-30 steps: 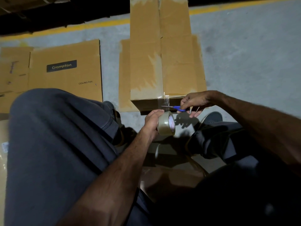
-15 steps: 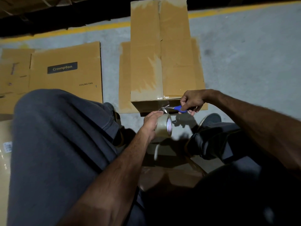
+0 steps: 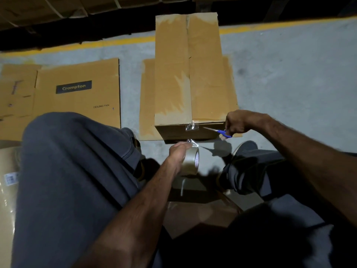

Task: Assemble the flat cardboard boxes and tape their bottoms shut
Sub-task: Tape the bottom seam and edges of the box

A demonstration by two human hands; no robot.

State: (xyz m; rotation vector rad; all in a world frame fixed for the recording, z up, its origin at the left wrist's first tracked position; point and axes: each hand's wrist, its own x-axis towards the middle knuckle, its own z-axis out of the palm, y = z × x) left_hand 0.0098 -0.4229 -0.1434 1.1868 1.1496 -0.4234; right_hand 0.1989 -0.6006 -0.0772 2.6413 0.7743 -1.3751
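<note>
An assembled cardboard box [image 3: 173, 74] lies on the floor in front of me, its flaps closed along a centre seam. Clear tape runs down the seam and ends in a short tab [image 3: 191, 127] on the near face. My left hand [image 3: 178, 153] grips a roll of clear tape [image 3: 192, 160] just below the box, a crumpled free end sticking up from it. My right hand [image 3: 236, 123] holds blue-handled scissors [image 3: 219, 131] at the box's near right corner, blades pointing left toward the tab.
A flat Crompton ceiling-fan carton [image 3: 77, 93] lies to the left on the grey floor. Another flat sheet [image 3: 146, 101] sits under the box. My knees and shoes frame the work area. A yellow line [image 3: 96, 43] and dark shelving run along the back.
The tape between roll and box has been cut. My left hand pulled the roll down and away, and my right hand drew the scissors off to the right.
</note>
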